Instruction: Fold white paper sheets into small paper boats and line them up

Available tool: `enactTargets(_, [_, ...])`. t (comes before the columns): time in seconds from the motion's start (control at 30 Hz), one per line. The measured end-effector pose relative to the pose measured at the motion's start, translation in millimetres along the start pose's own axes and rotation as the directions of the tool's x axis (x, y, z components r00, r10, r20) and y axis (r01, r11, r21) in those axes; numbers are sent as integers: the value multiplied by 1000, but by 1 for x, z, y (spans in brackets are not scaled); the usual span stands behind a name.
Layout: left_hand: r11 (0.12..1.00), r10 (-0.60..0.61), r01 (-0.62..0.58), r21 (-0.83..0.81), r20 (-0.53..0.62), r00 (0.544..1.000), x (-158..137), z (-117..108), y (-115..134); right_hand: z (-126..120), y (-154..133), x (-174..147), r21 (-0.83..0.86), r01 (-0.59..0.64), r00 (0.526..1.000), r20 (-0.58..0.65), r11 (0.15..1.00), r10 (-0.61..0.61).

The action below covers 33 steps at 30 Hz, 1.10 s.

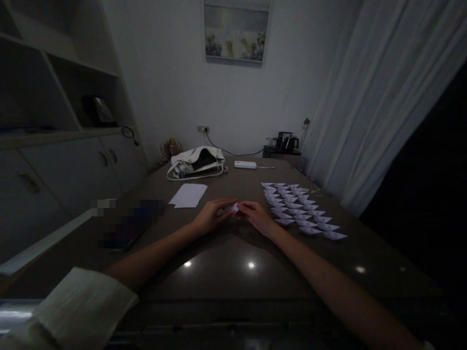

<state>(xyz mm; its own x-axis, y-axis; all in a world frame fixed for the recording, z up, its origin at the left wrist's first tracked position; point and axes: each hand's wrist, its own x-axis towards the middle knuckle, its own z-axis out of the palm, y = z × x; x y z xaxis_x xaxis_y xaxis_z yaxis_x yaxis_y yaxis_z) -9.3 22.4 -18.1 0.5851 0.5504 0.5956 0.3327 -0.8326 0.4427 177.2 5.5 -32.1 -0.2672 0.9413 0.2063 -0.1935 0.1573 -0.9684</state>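
Between my two hands, just above the middle of the dark table (219, 282), is a small piece of folded white paper (232, 208). My left hand (215, 214) is closed on its left side, with the thumb below and the fingers over the top. At the right end, the fingers of my right hand (254, 214) pinch the same paper. Much of its shape is hidden by the fingers. Rows of several folded paper boats (305, 223) stand to the right of my right hand. A stack of white paper sheets (188, 195) lies beyond my left hand.
A white handbag (199, 160) sits at the far side, with a white power strip (245, 165) to its right. A dark blurred flat object (127, 226) lies on the left. Behind the table, a black kettle (291, 143) stands on a small stand.
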Motion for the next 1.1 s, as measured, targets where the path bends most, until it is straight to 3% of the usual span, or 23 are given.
enactTargets(0.13, [994,-110,110,-23,4,994,0,-1,1,1,-2,-1,16,-19,999,31,1000,18])
enactTargets(0.37, [987,-159,160,-9,60,985,0,0,1,-4,-4,-1,-251,57,995,-65,966,-76])
enactTargets(0.57, [990,-141,141,12,89,986,0,-1,1,-5,-1,1,-246,67,994,-70,967,-87])
enactTargets(0.9, [946,-270,293,-138,166,948,1,2,-2,-5,-1,1,-288,108,990,-60,951,-130])
enactTargets(1.1, [913,-337,368,-173,183,923,2,1,-3,-7,0,2,-286,102,981,-132,953,-145])
